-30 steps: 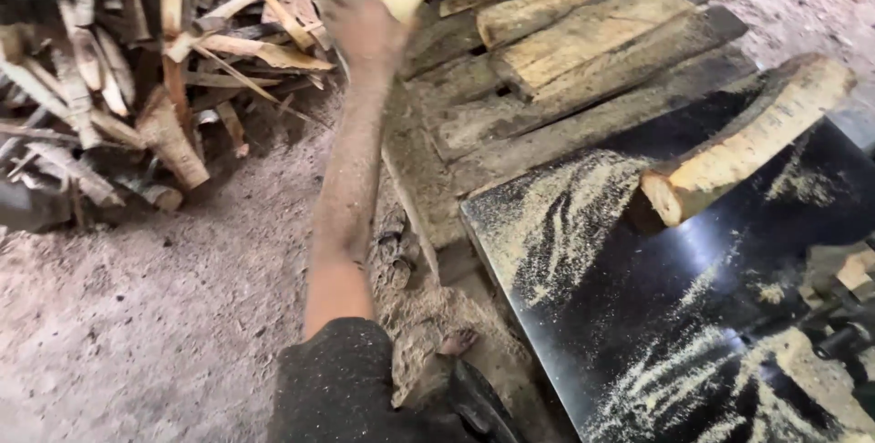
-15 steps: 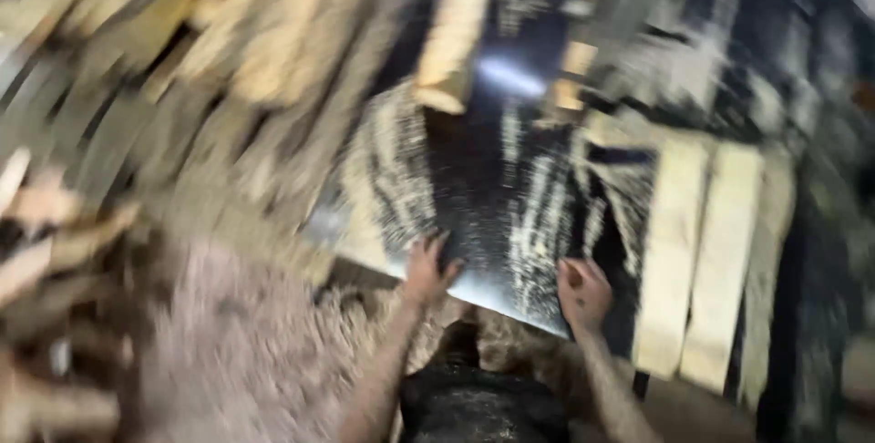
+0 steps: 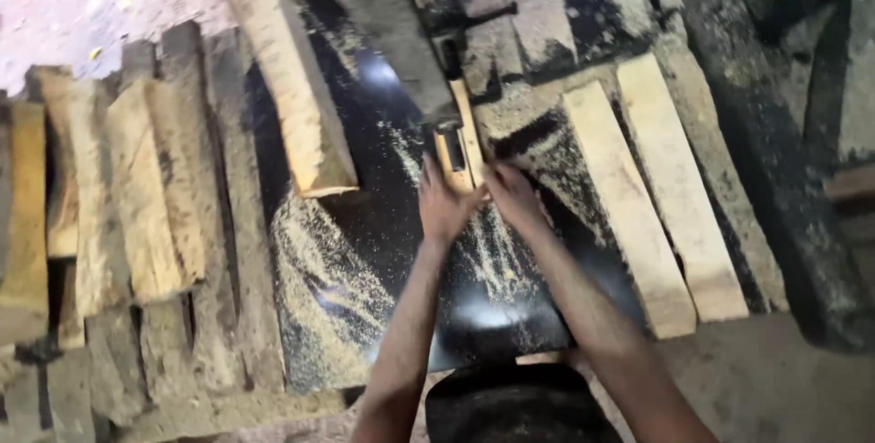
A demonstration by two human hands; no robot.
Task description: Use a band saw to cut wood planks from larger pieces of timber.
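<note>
Reaching forward together, the left hand [image 3: 444,201] and right hand [image 3: 512,195] pressed with open, flat fingers against a thin wood strip [image 3: 468,142] lying on the sawdust-strewn black table [image 3: 383,224]. A split log [image 3: 287,78] lay at ten o'clock of the hands, two pale planks [image 3: 656,188] at three o'clock, stacked timber [image 3: 118,197] at nine.

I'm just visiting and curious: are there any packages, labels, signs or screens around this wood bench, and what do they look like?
None in view.
Only bare things: a dark sawdust-strewn table, pale split logs at the left, two pale boards at the right.
Both hands, left hand and right hand, rest at a thin wood strip.
</note>
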